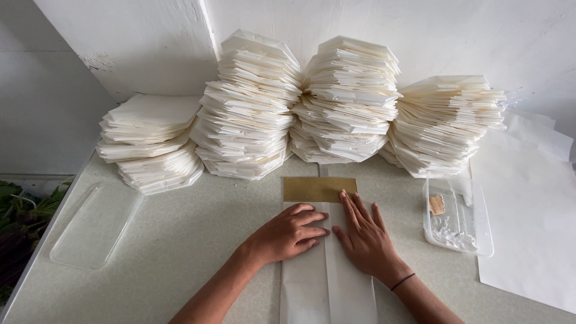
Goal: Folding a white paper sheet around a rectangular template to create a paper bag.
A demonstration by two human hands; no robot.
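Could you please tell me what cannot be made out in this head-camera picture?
- Folded white paper: near end cut off by the bottom edge; the left hand and right hand cover its upper part.
- Clear tray: white contents too blurred to identify.
- Loose white sheets: cut off by the right edge.

It looked like a small hand-craft workshop: tall stacks of folded white paper bags point(300, 108) leaned against a rough whitewashed wall point(456, 36) on a speckled worktable point(180, 240).
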